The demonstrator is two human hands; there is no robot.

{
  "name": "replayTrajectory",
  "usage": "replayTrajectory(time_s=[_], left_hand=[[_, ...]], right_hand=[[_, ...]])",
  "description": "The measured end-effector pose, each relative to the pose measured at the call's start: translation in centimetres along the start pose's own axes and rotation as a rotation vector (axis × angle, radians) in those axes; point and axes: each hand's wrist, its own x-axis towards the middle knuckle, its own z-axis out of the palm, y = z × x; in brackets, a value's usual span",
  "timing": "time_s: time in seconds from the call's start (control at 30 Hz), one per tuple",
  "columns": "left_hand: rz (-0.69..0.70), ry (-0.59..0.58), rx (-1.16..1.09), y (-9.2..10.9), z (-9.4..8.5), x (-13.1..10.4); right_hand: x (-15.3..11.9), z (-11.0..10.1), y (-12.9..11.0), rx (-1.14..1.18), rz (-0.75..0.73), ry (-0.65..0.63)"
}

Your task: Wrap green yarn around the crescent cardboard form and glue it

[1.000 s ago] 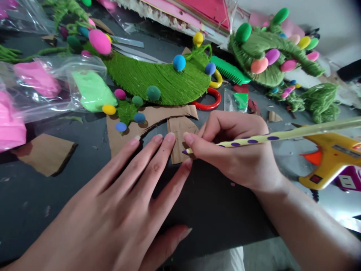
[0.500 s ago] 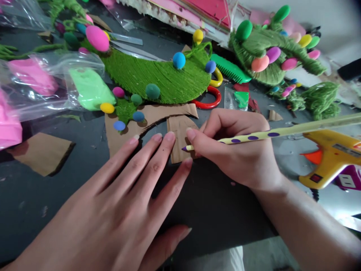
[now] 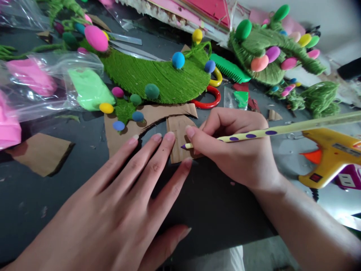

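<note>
My left hand [image 3: 132, 199] lies flat with its fingers spread, two fingertips touching the edge of a small cardboard piece [image 3: 180, 128]. My right hand [image 3: 237, 146] pinches a pale yellow pencil [image 3: 262, 133] with purple dots, its purple tip resting on that cardboard. Faint lines show on the piece. Just beyond it lies a larger cardboard scrap [image 3: 158, 113] with a curved cut edge. A green yarn-wrapped crescent [image 3: 158, 79] with coloured balls lies behind, partly covering scissors [image 3: 210, 97] with red and yellow handles.
At right sits a yellow glue gun [image 3: 329, 158]. Plastic bags of pink and green clay [image 3: 90, 90] and a cardboard offcut [image 3: 42, 152] are at left. A green comb [image 3: 229, 69], another yarn-wrapped shape [image 3: 265, 56] and loose green yarn [image 3: 321, 98] lie at the back.
The pencil has shifted very slightly to the left, its tip still on the small cardboard piece. My left hand stays in place.
</note>
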Motion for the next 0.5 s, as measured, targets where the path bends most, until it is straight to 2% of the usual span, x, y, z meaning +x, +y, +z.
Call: replayTrajectory(time_s=[0.2,0.37,0.5], left_hand=[[0.004,-0.023,-0.003,-0.07,-0.18,-0.04],[0.029,-0.031,0.012,-0.36,-0.31,-0.07],[0.020,-0.019,-0.004,-0.28,-0.25,0.02]], right_hand=[[-0.11,-0.13,0.10,0.003,-0.001,-0.069],[-0.05,-0.15,0.03,0.018,0.024,-0.048],[0.04,-0.29,0.06,0.007,0.018,-0.081]])
